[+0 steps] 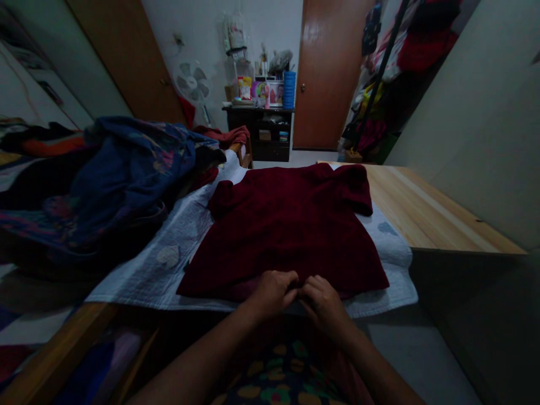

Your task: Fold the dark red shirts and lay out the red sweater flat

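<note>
A dark red short-sleeved garment (291, 225) lies spread on a pale quilted cloth (169, 256), its sleeves at the far end. At its near edge, my left hand (276, 289) has its fingers closed on the fabric. My right hand (321, 295) is right beside it, almost touching, with fingers curled and pinching the same edge. The fingertips of both hands are partly hidden by the fingers and the dim light.
A large heap of clothes (126, 174) lies on the left. A wooden board (439, 214) extends at the right. Farther back are a fan (193, 83), a dark shelf (258, 126) with items, a brown door (327, 79) and hanging clothes (426, 48).
</note>
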`<state>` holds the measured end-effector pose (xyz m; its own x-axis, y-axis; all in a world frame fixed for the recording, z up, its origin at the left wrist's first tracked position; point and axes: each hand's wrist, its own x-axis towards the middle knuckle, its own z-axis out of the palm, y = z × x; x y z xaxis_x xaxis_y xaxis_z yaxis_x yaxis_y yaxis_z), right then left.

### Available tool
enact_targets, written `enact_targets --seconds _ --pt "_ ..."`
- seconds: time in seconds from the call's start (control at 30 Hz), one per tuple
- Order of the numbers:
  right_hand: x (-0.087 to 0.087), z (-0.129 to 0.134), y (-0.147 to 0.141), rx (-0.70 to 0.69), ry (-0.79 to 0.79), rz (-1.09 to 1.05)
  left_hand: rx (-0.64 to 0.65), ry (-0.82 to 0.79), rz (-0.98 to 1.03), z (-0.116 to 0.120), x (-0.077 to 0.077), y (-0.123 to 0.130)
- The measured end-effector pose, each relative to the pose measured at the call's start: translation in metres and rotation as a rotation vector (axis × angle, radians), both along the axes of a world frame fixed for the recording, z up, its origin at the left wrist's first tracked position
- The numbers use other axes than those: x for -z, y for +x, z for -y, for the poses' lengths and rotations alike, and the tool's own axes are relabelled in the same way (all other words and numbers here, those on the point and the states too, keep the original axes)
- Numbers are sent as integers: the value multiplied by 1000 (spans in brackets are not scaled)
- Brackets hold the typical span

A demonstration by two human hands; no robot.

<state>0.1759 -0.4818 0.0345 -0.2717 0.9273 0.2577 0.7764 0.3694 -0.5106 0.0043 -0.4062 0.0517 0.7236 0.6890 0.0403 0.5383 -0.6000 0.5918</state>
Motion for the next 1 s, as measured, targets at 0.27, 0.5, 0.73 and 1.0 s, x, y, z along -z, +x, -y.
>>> enact_targets --seconds 0.27,0.5,0.73,1.0 --pt "1 -8 13 21 -194 -215 220 103 -168 7 -9 -8" --pt "-17 -33 23 20 -174 -162 247 -8 -153 -8 -21 -4" --pt "-3 -38 16 74 -217 184 14 35 35 -60 -30 -20" --pt "-13 -51 34 58 -239 118 -133 83 -387 -122 -4 -46"
